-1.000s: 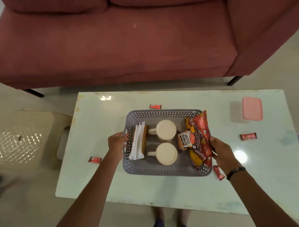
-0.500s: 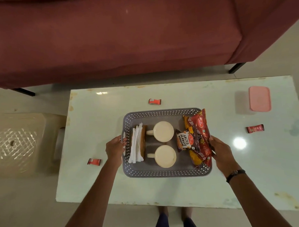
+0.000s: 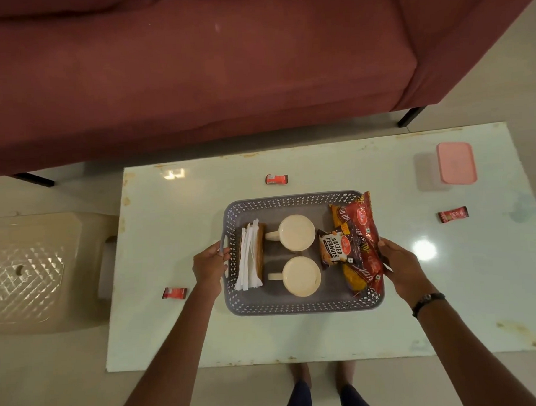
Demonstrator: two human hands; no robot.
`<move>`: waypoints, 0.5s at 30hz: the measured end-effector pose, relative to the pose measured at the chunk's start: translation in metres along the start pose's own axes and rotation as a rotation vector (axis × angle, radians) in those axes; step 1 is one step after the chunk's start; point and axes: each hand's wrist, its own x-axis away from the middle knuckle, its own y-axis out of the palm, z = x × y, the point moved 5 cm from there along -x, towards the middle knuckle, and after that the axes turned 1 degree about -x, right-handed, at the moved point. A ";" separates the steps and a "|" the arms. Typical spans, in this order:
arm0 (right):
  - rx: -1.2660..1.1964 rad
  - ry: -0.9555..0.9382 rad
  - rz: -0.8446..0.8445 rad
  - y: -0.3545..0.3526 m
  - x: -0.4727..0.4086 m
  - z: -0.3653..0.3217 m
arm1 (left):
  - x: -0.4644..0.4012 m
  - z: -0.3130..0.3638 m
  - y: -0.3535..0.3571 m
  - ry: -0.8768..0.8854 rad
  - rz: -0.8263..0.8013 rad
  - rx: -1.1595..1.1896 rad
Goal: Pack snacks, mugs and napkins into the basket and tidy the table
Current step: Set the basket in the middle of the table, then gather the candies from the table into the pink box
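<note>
The basket is grey with a perforated lattice wall; both mugs are cream; the napkins are white; the snack packets are red and orange (one black, lettered "Salted Peanuts"); the table is pale glossy green; the sofa is maroon; the lid is pink.

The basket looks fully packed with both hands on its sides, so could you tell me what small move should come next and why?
Probably lift the basket straight up: the left hand grips its handle, the right hand its opposite side, and loose red wrappers remain on the table.
</note>
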 end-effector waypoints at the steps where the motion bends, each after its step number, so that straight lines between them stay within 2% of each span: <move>1: -0.001 0.000 0.010 -0.001 0.000 0.001 | 0.001 0.000 0.000 0.009 -0.007 -0.010; 4: 0.036 0.004 0.017 -0.001 -0.001 0.001 | 0.008 0.003 0.000 0.057 -0.002 -0.160; 6: 0.093 -0.018 0.041 -0.003 -0.003 -0.004 | 0.018 0.009 0.002 0.147 0.082 -0.329; 8: 0.204 -0.089 0.152 -0.013 -0.004 -0.018 | 0.038 0.021 0.007 0.267 0.221 -0.354; 10: 0.282 -0.158 0.265 -0.028 -0.007 -0.041 | 0.065 0.039 0.024 0.417 0.277 -0.320; 15: 0.572 -0.312 0.398 -0.076 -0.038 -0.104 | 0.130 0.084 0.117 0.638 0.074 -0.213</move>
